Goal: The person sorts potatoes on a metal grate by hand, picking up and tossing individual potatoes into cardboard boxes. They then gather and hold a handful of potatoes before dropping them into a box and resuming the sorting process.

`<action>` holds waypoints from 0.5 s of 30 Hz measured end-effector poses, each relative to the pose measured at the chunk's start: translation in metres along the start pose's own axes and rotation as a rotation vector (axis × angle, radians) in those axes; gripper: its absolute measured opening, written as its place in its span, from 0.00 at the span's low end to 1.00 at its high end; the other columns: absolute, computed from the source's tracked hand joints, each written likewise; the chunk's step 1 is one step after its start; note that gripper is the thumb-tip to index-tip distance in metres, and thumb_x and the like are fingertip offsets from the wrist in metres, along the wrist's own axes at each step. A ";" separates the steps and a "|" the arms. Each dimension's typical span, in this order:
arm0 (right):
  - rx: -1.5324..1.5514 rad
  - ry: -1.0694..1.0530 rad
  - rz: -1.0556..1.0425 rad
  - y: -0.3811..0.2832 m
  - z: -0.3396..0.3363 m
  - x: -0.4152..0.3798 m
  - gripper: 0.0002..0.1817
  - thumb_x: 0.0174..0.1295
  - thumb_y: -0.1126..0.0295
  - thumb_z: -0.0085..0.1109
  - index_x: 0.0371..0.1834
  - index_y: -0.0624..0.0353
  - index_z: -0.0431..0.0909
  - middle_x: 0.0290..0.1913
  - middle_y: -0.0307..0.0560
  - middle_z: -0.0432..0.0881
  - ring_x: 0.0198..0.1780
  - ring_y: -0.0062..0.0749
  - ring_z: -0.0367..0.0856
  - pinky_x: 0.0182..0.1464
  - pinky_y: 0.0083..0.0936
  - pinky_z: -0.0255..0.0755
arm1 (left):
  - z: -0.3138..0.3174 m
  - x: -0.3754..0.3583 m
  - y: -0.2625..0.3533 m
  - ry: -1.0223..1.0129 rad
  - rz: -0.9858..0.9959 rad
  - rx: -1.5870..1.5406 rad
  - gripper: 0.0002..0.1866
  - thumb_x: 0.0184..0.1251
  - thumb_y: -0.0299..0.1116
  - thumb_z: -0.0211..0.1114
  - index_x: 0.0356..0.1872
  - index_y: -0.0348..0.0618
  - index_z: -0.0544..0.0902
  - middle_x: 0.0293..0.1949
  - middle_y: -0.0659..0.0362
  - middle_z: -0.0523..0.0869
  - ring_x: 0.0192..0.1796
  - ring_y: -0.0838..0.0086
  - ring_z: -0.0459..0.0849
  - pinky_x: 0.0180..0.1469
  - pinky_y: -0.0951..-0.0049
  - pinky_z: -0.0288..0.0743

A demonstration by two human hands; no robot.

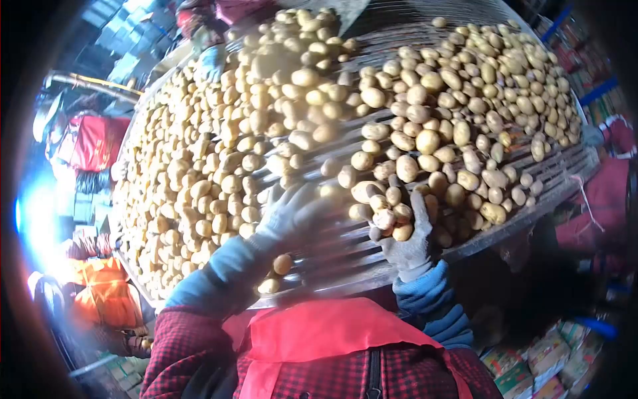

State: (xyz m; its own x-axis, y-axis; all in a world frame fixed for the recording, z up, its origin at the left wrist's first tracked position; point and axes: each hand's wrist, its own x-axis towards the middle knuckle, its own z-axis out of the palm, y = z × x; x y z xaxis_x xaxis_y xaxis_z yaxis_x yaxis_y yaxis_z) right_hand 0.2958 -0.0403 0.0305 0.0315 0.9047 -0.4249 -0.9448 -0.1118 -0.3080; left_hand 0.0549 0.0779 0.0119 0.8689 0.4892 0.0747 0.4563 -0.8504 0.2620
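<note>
I'm seeing potatoes (428,141) lying across the slatted worktop (339,261), too many for counting. My right hand (407,247) is curling its fingers around at least three, gripping them near the front edge. My left hand (287,214) is blurring, its fingers partly spread; I can't tell whether they're holding anything. Two potatoes are sitting beside the left sleeve (222,269), which is hiding others. A co-worker's glove (211,63) is showing far left, an orange vest (106,292) nearer.
</note>
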 end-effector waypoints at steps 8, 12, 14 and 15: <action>-0.147 0.054 0.005 0.003 -0.009 0.006 0.35 0.73 0.35 0.47 0.75 0.43 0.67 0.66 0.47 0.79 0.52 0.38 0.83 0.33 0.21 0.77 | -0.053 -0.063 -0.025 0.095 -0.223 0.052 0.16 0.57 0.38 0.74 0.48 0.57 0.87 0.56 0.54 0.85 0.61 0.54 0.81 0.65 0.43 0.68; -0.063 -0.031 0.038 0.002 -0.014 0.008 0.32 0.75 0.38 0.44 0.72 0.44 0.70 0.66 0.48 0.78 0.56 0.43 0.82 0.38 0.23 0.76 | -0.050 -0.006 -0.048 0.130 -0.182 0.121 0.24 0.60 0.34 0.71 0.60 0.53 0.82 0.53 0.56 0.84 0.54 0.56 0.82 0.51 0.55 0.75; -0.015 -0.067 0.061 -0.001 -0.016 0.007 0.31 0.77 0.39 0.42 0.73 0.44 0.70 0.68 0.47 0.76 0.61 0.46 0.81 0.42 0.25 0.76 | -0.031 0.029 -0.062 0.086 -0.068 0.166 0.27 0.61 0.37 0.70 0.63 0.56 0.79 0.52 0.57 0.82 0.49 0.56 0.82 0.46 0.54 0.75; 0.002 -0.081 0.072 -0.001 -0.019 0.008 0.32 0.77 0.39 0.42 0.75 0.44 0.68 0.69 0.47 0.76 0.61 0.47 0.80 0.42 0.25 0.76 | -0.016 0.044 -0.068 -0.062 -0.125 0.318 0.23 0.60 0.38 0.70 0.59 0.56 0.82 0.49 0.59 0.82 0.49 0.57 0.83 0.46 0.54 0.76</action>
State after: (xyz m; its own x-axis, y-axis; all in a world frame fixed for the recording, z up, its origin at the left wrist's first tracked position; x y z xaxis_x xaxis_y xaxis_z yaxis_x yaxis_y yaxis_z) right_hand 0.3029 -0.0409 0.0114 -0.0625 0.9247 -0.3755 -0.9444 -0.1764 -0.2773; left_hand 0.0593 0.1598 0.0124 0.8082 0.5890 -0.0002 0.5883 -0.8072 -0.0487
